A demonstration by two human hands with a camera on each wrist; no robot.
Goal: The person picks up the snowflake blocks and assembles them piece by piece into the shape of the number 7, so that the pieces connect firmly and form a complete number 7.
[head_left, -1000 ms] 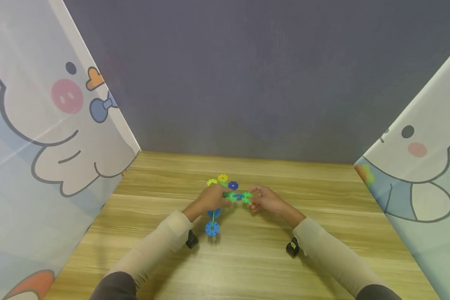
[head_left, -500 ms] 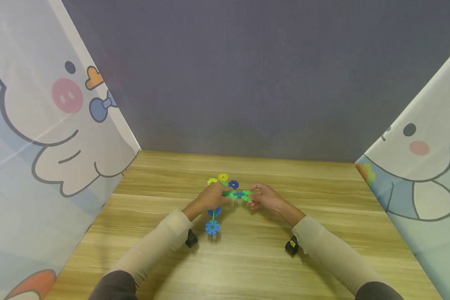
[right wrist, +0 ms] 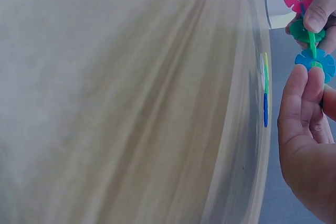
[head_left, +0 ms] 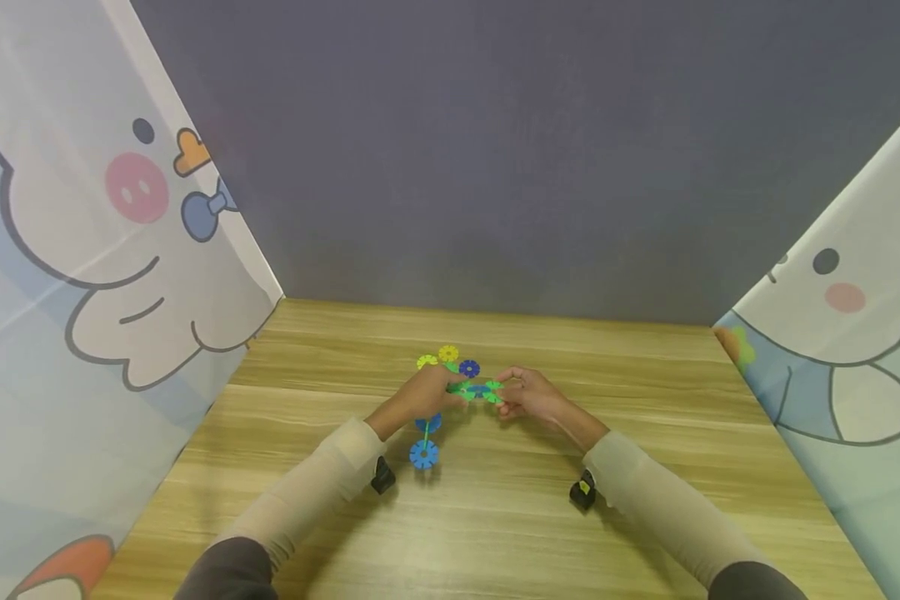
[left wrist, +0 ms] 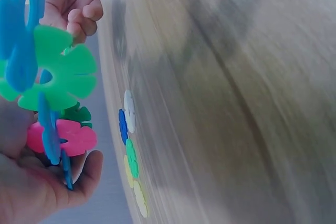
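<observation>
Pinching linked discs [left wrist: 73, 74] above a wood-grain table [head_left: 495, 533]: both hands [head_left: 420, 393] [head_left: 537, 396], grey wall [head_left: 450, 167] behind.

- Wood-grain table [head_left: 495, 533], spreading broadly at six o'clock in the head view.
- Dark grey panel [head_left: 532, 150] at twelve o'clock, upright, meeting the table's far edge.
- Left printed sheet [head_left: 22, 350] at nine o'clock, bearing a white cartoon figure [head_left: 60, 225]; on it, a pink round patch [head_left: 137, 187] and an orange shape [head_left: 192, 152] near ten.
- Red-orange printed shape [head_left: 71, 557] at eight, low on that sheet.
- Right printed sheet [head_left: 870, 492] at three o'clock, showing another white figure [head_left: 873, 233] with a pink oval cheek [head_left: 845, 297].
</observation>
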